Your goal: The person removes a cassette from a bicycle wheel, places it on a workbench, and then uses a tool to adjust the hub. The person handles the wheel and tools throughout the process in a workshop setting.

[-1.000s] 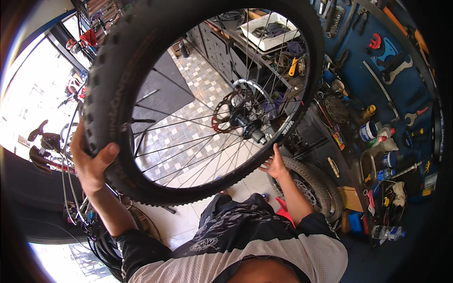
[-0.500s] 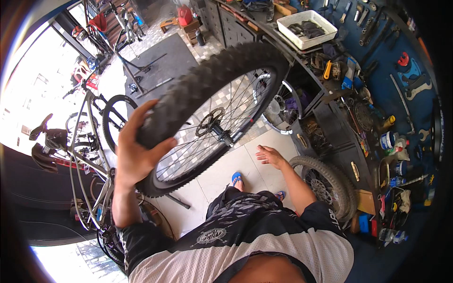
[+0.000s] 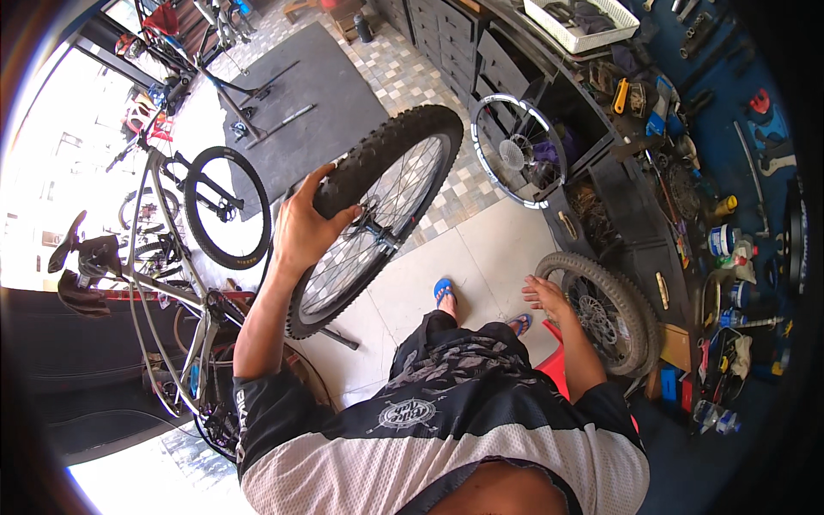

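My left hand [image 3: 311,225] is closed around the knobbly black tyre of a bicycle wheel [image 3: 376,163], fingers over the tread and thumb on the inner side. Tilted, the wheel hangs in front of me to the left, its spokes, hub and brake rotor facing me. Whether its lower edge touches the floor I cannot tell. My right hand [image 3: 546,298] holds nothing, its fingers apart, beside a pair of upright wheels with brownish tyres [image 3: 592,313] at the right. It is unclear whether that hand touches them.
A grey bicycle frame [image 3: 167,283] stands at my left. A bare rim [image 3: 521,150] leans on the dark cabinets [image 3: 446,39]. Tools and bottles crowd the workbench [image 3: 631,154] at right. Something red [image 3: 552,365] shows by my right leg. Beyond the wheel lies a grey mat [image 3: 296,77].
The wheel in my left hand has moved lower and farther from me. My right hand has shifted right, toward the standing wheels. The red thing by my leg has come into view.
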The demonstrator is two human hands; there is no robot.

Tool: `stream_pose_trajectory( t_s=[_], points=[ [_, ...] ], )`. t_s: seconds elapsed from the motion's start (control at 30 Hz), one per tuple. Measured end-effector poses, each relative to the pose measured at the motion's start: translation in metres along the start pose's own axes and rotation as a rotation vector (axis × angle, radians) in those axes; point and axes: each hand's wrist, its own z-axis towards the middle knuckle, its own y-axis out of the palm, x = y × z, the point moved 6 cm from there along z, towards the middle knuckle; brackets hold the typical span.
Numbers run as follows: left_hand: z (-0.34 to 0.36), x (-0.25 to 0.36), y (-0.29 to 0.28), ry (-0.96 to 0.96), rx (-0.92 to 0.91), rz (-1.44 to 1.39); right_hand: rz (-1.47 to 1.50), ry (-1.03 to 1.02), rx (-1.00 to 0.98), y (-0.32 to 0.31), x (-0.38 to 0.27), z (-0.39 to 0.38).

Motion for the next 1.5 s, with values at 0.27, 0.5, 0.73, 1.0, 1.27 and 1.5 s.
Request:
stream_pose_trajectory(
  t_s=[0.27, 0.5, 0.73, 1.0, 1.27, 1.5],
  points=[
    [0.002, -0.006, 0.017, 0.018, 0.123, -0.091, -0.120, -0.116, 0.025, 0.006, -0.026, -0.002],
    [0.011, -0.014, 0.086, -0.025, 0.100, -0.142, -0.144, -0.200, 0.047, -0.002, -0.031, -0.020],
    [0.022, -0.059, 0.192, -0.089, 0.002, -0.105, -0.030, -0.176, 0.115, -0.012, -0.003, -0.057],
    [-0.012, -0.150, 0.337, -0.259, -0.177, -0.095, -0.048, -0.033, 0.243, -0.035, 0.064, -0.091],
    [-0.002, -0.193, 0.346, -0.234, -0.244, 0.076, -0.080, -0.024, 0.247, -0.025, 0.071, -0.091],
    [0.001, -0.219, 0.343, -0.306, -0.304, 0.155, -0.184, -0.160, 0.211, -0.015, 0.038, -0.059]
  ],
)
